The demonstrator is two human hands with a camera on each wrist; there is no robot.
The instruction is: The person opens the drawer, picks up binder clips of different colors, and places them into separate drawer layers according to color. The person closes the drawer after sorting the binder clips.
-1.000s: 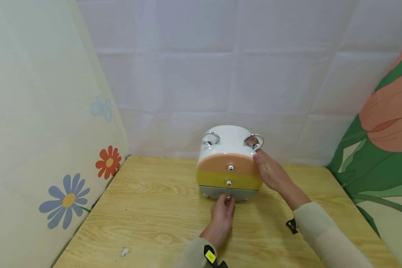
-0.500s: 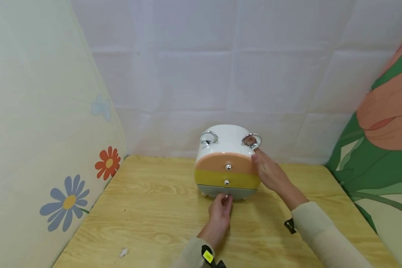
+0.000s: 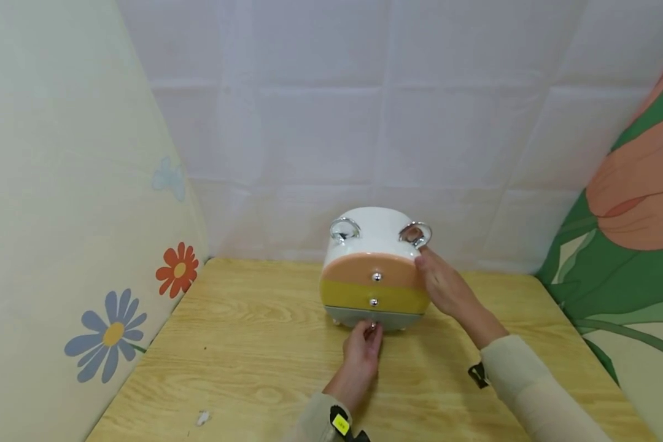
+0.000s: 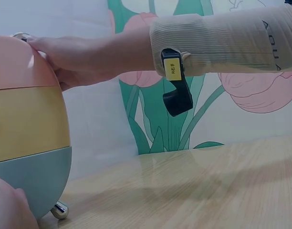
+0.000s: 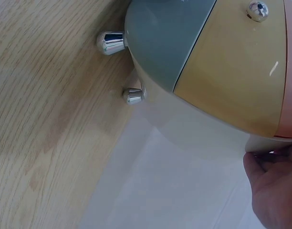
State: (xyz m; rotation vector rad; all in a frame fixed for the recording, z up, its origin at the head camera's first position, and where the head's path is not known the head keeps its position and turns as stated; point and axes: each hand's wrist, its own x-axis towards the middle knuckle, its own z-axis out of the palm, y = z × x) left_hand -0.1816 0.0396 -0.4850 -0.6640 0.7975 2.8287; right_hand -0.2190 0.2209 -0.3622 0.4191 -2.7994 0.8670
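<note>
A small round-fronted drawer box [image 3: 379, 228] stands on short metal feet at the back of the table. Its three drawers are a peach top drawer [image 3: 353, 267], a yellow middle drawer [image 3: 348, 294] and a grey-blue bottom drawer [image 3: 409, 320], with a thin dark seam above the lowest. My left hand [image 3: 360, 356] pinches the silver knob [image 3: 372, 325] of the bottom drawer from in front. High on the box's right side, my right hand [image 3: 447, 285] grips the white casing, thumb by the front edge; its other fingers are partly hidden behind the box.
Two chrome rings, a left ring [image 3: 345, 228] and a right ring [image 3: 415, 234], stand up from the box top. The wooden table [image 3: 243, 344] has a small white scrap [image 3: 202, 418] near its front left. A white cloth [image 3: 304, 123] hangs behind, flower-printed cloths at both sides.
</note>
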